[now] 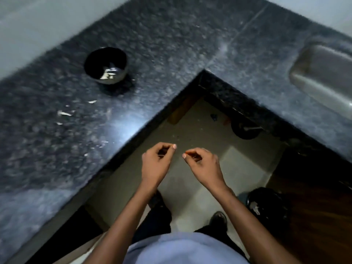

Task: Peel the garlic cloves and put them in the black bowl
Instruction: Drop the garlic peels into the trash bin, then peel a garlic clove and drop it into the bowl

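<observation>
Glossy black bowl (105,65) stands upright on the dark countertop (171,44).

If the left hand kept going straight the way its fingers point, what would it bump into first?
Probably the front edge of the dark countertop, just beyond the left hand. Depth is hard to judge, since the hand hovers over the floor. The black bowl sits much farther off.
</observation>
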